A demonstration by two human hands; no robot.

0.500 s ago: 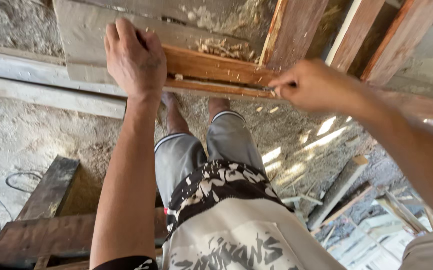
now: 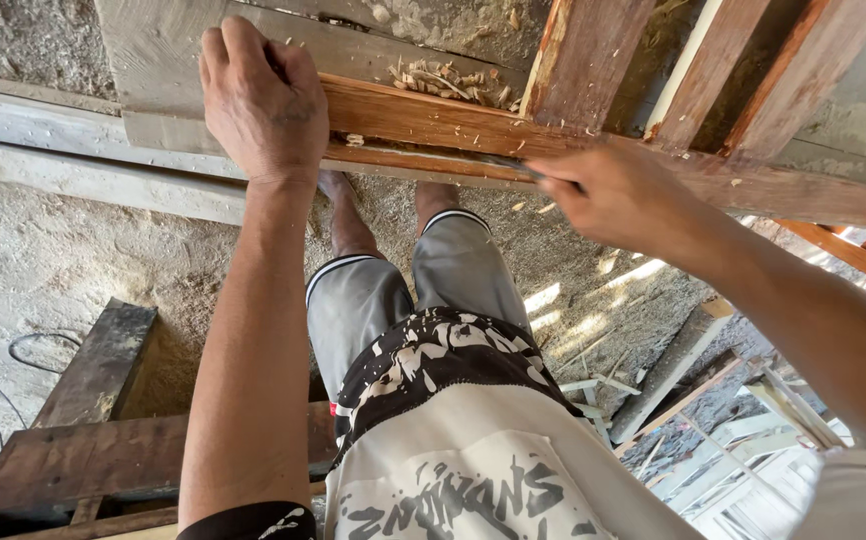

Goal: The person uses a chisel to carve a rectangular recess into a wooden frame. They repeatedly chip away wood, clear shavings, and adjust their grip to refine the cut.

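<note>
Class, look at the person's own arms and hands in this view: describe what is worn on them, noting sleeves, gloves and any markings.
Both hands are bare, with no gloves: the left hand and the right hand. Both forearms are uncovered. At the left upper arm a short black sleeve with a small white marking shows. At the right shoulder only a pale short sleeve is visible. No watch, ring or band shows.

right hand [image 2: 613, 195]: tool mostly hidden, perhaps a blade | feet: behind reddish wooden strip [image 2: 433, 125] | upright boards [image 2: 583, 60]: cut by top edge

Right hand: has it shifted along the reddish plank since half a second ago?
No clear shift. The right hand sits at the same spot on the reddish plank, just below the upright post.
</note>
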